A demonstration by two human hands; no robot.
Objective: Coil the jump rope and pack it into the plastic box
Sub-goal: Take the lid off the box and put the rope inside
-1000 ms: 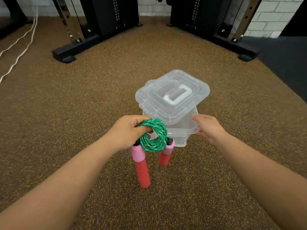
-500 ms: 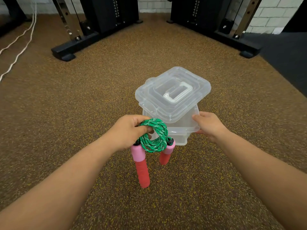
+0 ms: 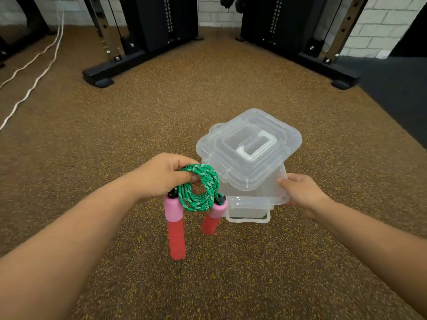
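My left hand [image 3: 161, 174] grips a coiled green jump rope [image 3: 199, 188]. Its two pink-and-red handles [image 3: 175, 229] hang down from the coil, just left of the box. A clear plastic box [image 3: 251, 204] sits on the brown speckled floor. Its clear lid [image 3: 249, 148] with a white handle lies skewed on top, turned off square. My right hand [image 3: 300, 195] holds the box's right rim, thumb on top of the edge.
Black gym machine frames stand at the back left [image 3: 104, 75] and back right [image 3: 335, 72]. A white rope [image 3: 34, 72] trails over the floor at far left. A dark mat [image 3: 397, 93] covers the floor at right.
The view has drifted, so the box and both hands sit slightly further right in frame. My right hand has closed more firmly on the box rim. The rope coil stays in my left hand.
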